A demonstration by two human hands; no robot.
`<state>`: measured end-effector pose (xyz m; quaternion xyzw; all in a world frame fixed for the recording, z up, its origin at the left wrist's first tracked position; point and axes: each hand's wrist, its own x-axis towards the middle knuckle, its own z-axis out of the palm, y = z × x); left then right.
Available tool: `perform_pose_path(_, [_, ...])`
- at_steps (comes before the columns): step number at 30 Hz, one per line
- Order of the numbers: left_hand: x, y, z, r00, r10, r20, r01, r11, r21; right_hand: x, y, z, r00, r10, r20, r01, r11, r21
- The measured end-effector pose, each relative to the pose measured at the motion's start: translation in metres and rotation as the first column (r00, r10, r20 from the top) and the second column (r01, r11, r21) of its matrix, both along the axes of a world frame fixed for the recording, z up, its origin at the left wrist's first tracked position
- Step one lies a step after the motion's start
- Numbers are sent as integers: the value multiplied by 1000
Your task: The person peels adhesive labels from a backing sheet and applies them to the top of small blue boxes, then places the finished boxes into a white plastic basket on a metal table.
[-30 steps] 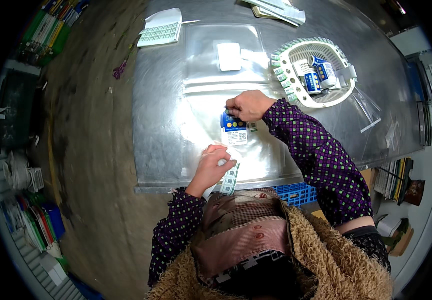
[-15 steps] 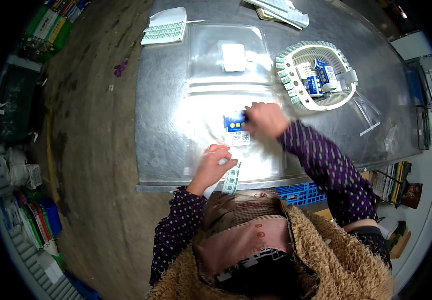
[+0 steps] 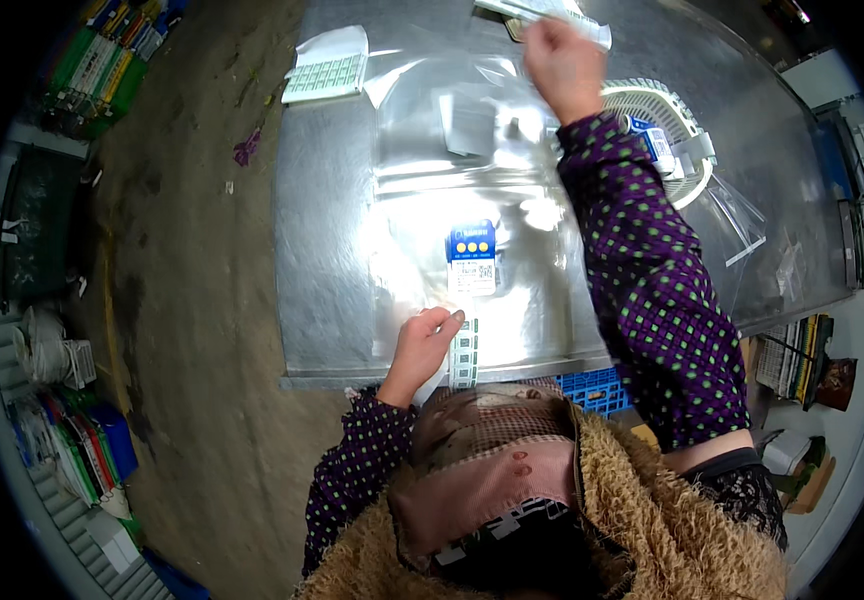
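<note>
My left hand [image 3: 422, 347] pinches a strip of green-and-white labels [image 3: 464, 352] at the table's near edge. Just beyond it, a blue-and-white label [image 3: 472, 250] with yellow dots lies on clear plastic bags [image 3: 527, 280]. Over the far part of the table, my right hand [image 3: 564, 68] is raised with its fingers closed, beside the white basket [image 3: 697, 185]. What its fingers hold, if anything, cannot be made out. Below that hand, the far plastic is rippled and glossy over a pale rectangle [image 3: 467, 122]. My right sleeve hides part of the basket.
Blue-and-white label rolls [image 3: 655, 148] lie in the basket. Sheets of green labels [image 3: 327, 75] rest at the far left of the metal table [image 3: 327, 250], papers [image 3: 592, 28] at the far edge. A blue crate [image 3: 594, 392] is under the table; plastic strips [image 3: 742, 225] lie at right.
My right hand has moved away from the blue-and-white label to the far side of the table. The far plastic has shifted and rippled. My left hand stays on the label strip.
</note>
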<state>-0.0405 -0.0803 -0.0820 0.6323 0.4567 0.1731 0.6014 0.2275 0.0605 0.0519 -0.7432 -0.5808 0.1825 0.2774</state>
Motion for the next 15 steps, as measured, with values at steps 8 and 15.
perform_pose_path(8, [13,-4,22,915,279,292,-287,958,-14,-70,-136,-40,846,369,-385,-444,887,-126])
perform_pose_path(15, [10,-15,22,919,217,330,-153,966,-208,-66,-178,-59,830,417,-370,-470,880,-62])
